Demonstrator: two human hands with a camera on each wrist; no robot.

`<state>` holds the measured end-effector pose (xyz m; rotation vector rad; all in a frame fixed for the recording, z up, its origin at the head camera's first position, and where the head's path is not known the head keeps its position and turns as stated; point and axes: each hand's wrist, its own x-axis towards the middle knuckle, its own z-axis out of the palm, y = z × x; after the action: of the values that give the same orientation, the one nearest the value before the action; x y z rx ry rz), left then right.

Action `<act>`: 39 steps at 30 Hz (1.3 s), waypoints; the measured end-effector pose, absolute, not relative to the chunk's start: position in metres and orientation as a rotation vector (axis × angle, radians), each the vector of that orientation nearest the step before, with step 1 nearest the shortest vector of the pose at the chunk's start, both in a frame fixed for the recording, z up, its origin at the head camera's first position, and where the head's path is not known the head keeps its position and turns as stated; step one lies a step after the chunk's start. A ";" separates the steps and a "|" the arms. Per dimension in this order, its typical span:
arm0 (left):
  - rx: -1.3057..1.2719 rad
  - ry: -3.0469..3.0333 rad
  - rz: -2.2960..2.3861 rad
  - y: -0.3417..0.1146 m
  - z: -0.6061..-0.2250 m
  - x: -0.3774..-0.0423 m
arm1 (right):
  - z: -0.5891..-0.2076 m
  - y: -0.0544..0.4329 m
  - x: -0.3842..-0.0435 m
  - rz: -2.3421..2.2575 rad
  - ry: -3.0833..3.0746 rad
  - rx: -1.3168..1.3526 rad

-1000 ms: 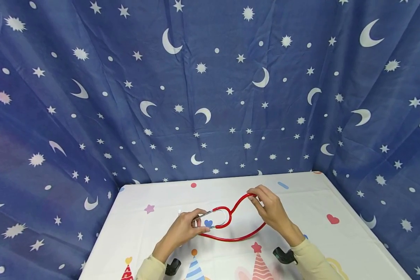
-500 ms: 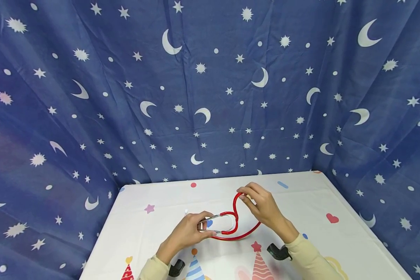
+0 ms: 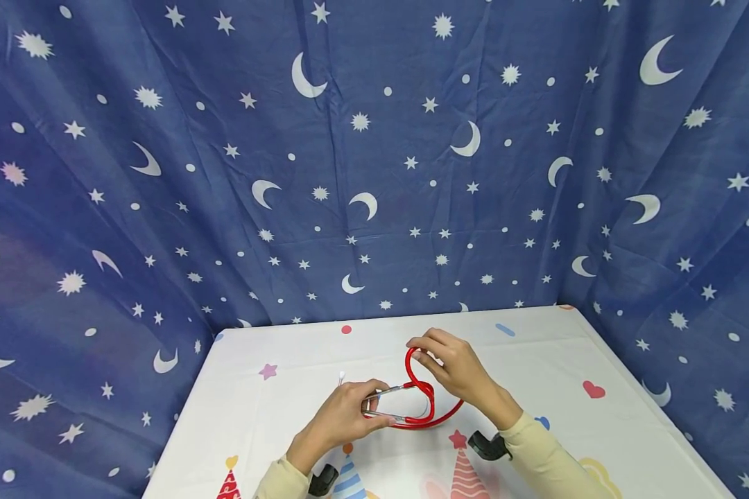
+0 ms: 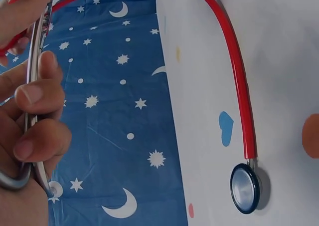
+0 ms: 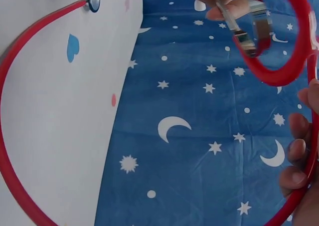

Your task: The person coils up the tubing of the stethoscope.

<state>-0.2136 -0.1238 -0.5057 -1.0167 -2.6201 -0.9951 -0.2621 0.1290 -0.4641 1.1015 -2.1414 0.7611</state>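
A red stethoscope (image 3: 431, 402) is held between both hands over the table. My left hand (image 3: 348, 416) grips its metal ear tubes (image 4: 34, 71), fingers curled round them in the left wrist view. Higher and to the right, my right hand (image 3: 454, 367) pinches the red tubing (image 5: 314, 136) beyond the Y-joint, where it bends in a tight curve. From there the tube loops down and back under the left hand. The round chestpiece (image 4: 244, 188), silver with a dark rim, lies at the white cloth in the left wrist view; in the head view it is hidden.
A white cloth (image 3: 524, 374) printed with hearts, stars and party hats covers the table. Behind and at both sides hangs a blue curtain (image 3: 387, 173) with moons and stars. A black wrist mount (image 3: 488, 445) sits under the right forearm, another (image 3: 323, 479) by the left.
My left hand has shifted right with the ear tubes, and my right hand has moved left with the tubing. The hands are closer together and the tube bends more tightly.
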 end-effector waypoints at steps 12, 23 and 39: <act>-1.060 -2.499 -0.963 -0.119 -0.502 -0.209 | -0.475 0.126 -0.266 0.808 -2.408 1.171; -1.049 -2.415 -0.998 -0.118 -0.499 -0.209 | -0.481 0.125 -0.265 0.857 -2.486 1.184; -0.963 -2.268 -1.062 -0.114 -0.501 -0.211 | -0.510 0.124 -0.252 0.978 -2.590 1.006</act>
<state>-0.2107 -0.1135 -0.5012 -0.9625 -2.2676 -1.0620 -0.2518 0.1242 -0.5096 1.0062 -2.5899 0.9778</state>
